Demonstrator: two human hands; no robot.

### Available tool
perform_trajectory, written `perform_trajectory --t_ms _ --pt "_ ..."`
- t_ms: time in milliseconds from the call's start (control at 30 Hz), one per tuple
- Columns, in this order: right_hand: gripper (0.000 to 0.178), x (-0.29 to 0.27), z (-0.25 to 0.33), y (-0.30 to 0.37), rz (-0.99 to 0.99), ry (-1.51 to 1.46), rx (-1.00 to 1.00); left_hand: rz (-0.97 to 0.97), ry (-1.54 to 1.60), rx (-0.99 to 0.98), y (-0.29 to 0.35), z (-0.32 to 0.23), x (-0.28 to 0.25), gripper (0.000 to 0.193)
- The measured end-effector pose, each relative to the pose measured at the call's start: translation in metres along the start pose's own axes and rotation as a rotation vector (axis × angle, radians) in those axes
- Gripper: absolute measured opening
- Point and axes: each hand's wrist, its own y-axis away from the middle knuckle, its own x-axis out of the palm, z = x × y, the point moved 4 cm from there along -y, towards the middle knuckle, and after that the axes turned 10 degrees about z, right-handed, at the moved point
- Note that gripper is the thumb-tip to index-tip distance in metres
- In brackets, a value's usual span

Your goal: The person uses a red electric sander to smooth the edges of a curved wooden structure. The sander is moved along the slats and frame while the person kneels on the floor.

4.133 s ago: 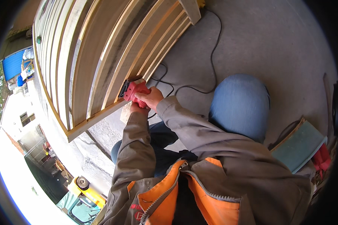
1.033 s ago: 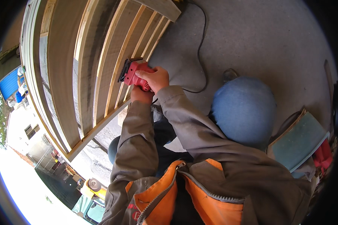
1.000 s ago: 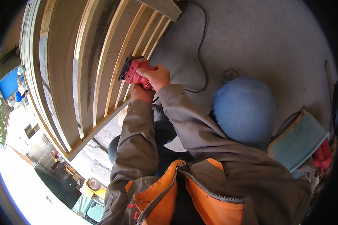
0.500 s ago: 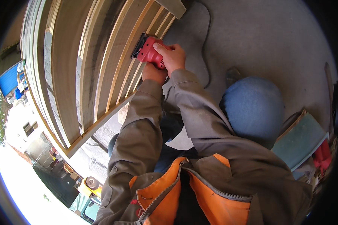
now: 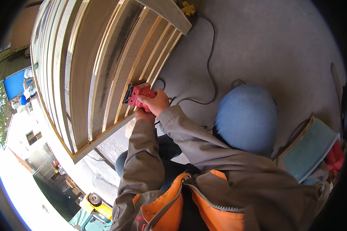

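Red plastic covers the body of the power sander (image 5: 139, 96), which is held at the inner side of the wooden frame (image 5: 104, 138), close to the frame's near end board and toward its floor-side edge. The dark flat pad (image 5: 128, 94) is turned toward the slats (image 5: 98, 88); whether full contact is made cannot be told from this angle. The relation that seems to matter most is the pad's facing: the slats are laid lengthwise from the near end board to the far board (image 5: 169, 17), while the sander's long axis is set across them, its pad end against the frame and its narrow grip angled back toward the wearer.

Both hands are wrapped around the tool. By the left hand (image 5: 144, 115) the lower grip is clasped, just beside the frame's near end board, with the fingers mostly hidden. By the right hand (image 5: 158, 103) the red body is gripped on the side away from the frame, with the thumb laid over the casing. Of the two, the left hand is placed nearer to the end board, and the right is set farther out over the floor (image 5: 266, 46).

A black cord (image 5: 212, 77) is looped on the floor beside the frame and is run up toward a yellow object (image 5: 188, 8) past the frame's far corner. Well apart from the frame, beyond the wearer's blue-trousered knee (image 5: 246, 119), a greenish bin (image 5: 308, 150) is seen tilted.
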Motion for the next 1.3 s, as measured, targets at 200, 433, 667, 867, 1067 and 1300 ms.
perform_trajectory --t_ms 200,433,667,867,1067,1300 --pt "0.072 0.021 0.005 0.02 0.052 0.095 -0.04 -0.087 0.253 -0.027 0.015 -0.01 -0.041 0.048" --pt "0.066 -0.019 0.036 0.009 0.019 0.009 0.01 -0.008 0.196 -0.025 -0.006 -0.009 0.011 0.046" --pt "0.066 -0.076 0.077 -0.019 -0.107 0.002 -0.009 0.134 0.022 -0.024 -0.02 -0.008 0.106 0.04" --pt "0.064 -0.114 0.104 -0.035 -0.125 -0.054 0.011 0.295 -0.854 0.168 -0.027 -0.02 0.158 0.038" --pt "0.063 -0.132 0.104 -0.05 -0.222 -0.054 0.008 0.137 -1.513 0.158 -0.012 -0.028 0.214 0.05" --pt "0.058 -0.127 0.088 -0.065 -0.206 -0.288 -0.01 0.06 -1.583 0.145 -0.03 -0.027 0.197 0.065"
